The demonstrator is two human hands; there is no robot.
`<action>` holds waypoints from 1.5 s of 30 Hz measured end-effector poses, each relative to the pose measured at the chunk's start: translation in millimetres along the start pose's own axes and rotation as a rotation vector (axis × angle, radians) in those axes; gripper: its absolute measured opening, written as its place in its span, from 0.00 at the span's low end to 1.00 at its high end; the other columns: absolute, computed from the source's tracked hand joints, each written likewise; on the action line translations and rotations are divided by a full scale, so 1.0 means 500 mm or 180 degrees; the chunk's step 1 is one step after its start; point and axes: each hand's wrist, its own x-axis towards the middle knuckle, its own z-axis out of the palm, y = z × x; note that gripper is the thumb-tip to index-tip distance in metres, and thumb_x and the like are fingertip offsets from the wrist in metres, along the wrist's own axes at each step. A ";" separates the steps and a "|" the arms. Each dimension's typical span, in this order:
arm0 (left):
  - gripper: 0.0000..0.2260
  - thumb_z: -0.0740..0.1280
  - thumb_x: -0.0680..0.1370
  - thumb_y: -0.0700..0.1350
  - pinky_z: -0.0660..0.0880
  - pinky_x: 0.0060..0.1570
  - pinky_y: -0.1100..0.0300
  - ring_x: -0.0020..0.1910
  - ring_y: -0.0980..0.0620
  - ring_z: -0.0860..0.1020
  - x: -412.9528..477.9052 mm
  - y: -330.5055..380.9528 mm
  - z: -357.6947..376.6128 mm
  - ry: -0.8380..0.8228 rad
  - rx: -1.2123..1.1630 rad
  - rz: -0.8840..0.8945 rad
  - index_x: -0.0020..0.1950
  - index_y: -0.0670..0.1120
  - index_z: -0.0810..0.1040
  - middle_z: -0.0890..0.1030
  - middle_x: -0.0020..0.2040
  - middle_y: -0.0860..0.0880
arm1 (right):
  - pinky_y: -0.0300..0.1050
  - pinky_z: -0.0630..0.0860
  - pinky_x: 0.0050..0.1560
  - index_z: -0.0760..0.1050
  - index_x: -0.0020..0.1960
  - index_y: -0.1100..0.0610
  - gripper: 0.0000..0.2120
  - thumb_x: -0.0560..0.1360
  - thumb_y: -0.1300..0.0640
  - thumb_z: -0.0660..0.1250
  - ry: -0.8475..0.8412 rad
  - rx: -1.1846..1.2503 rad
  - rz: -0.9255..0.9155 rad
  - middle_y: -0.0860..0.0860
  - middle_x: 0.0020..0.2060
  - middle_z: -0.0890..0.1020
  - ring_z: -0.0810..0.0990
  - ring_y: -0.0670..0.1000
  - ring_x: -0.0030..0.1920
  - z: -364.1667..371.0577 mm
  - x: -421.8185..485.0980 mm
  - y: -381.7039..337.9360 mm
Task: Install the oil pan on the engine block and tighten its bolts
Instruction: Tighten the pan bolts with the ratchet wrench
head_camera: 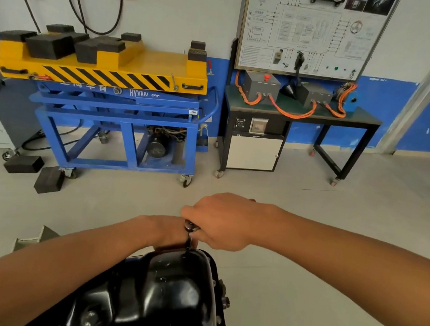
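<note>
Pan: black oil pan lies dome side up directly below both hands, at the bottom centre of the view; what it sits on is hidden.
Right hand: right hand is curled in a fist round the handle of a ratchet, above the pan's far end; only the chrome head shows, at the thumb side.
Shaft: a thin shaft drops from the ratchet head to the pan's far edge, between the two hands.
Left hand: left hand sits just beside and under the right one, at the shaft; its fingers are hidden behind the pan edge, so its grip cannot be told.
Hands, relation: close together, almost touching, forearms converging over the pan.
Pan edge: small lumps along the flange under the right forearm; too blurred to identify.
Beyond left hand: blue and yellow lift cart, with black blocks on the floor.
Beyond right hand: black bench carrying orange cables, under a wiring board.
</note>
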 end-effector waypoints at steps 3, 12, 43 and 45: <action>0.16 0.59 0.83 0.45 0.67 0.38 0.65 0.34 0.58 0.68 -0.007 0.004 0.002 0.0095 -0.0504 -0.0101 0.35 0.52 0.71 0.72 0.36 0.54 | 0.47 0.63 0.32 0.67 0.56 0.57 0.08 0.83 0.53 0.60 0.0040 -0.0009 0.0090 0.47 0.36 0.64 0.68 0.49 0.33 0.007 0.001 -0.015; 0.15 0.62 0.80 0.36 0.65 0.33 0.67 0.33 0.56 0.68 -0.027 -0.003 -0.001 0.0270 -0.0658 -0.0102 0.35 0.48 0.74 0.73 0.34 0.53 | 0.42 0.67 0.28 0.75 0.39 0.63 0.14 0.80 0.57 0.61 0.0289 0.1177 0.1245 0.56 0.33 0.77 0.74 0.54 0.32 0.027 0.018 -0.044; 0.18 0.72 0.77 0.39 0.75 0.48 0.62 0.35 0.59 0.77 -0.044 -0.029 0.016 0.0824 -0.1841 0.0970 0.33 0.59 0.82 0.81 0.33 0.58 | 0.48 0.70 0.42 0.76 0.41 0.52 0.19 0.81 0.41 0.58 -0.0482 -0.1755 -0.0469 0.48 0.32 0.74 0.74 0.50 0.34 -0.041 0.069 -0.006; 0.13 0.73 0.77 0.40 0.78 0.52 0.59 0.40 0.57 0.80 -0.044 -0.034 0.016 0.0861 -0.1787 0.0910 0.37 0.57 0.84 0.84 0.38 0.55 | 0.46 0.71 0.34 0.73 0.37 0.56 0.20 0.81 0.43 0.61 -0.0598 -0.0945 0.0119 0.49 0.29 0.73 0.72 0.48 0.30 -0.035 0.077 -0.013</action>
